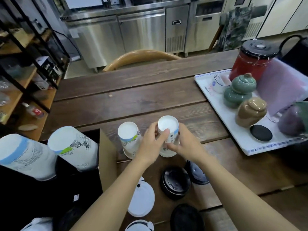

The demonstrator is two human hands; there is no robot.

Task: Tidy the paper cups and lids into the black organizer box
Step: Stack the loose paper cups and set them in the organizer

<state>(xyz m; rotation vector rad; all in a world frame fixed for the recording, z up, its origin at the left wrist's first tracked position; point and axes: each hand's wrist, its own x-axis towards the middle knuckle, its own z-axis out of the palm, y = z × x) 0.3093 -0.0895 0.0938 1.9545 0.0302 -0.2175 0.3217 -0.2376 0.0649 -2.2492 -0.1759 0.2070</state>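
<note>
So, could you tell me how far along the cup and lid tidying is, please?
Done: two stacks of upside-down printed paper cups stand in the black organizer box. In hand: both hands, left hand and right hand, grip another inverted cup stack. Left: its neighbouring stack, plus black lids and white lids on the wooden table.

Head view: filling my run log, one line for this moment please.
both hands: left hand and right hand grip inverted paper cup | second cup beside | lids loose on table

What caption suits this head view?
Both hands grip an upturned paper cup beside another cup, lids nearby.
</note>
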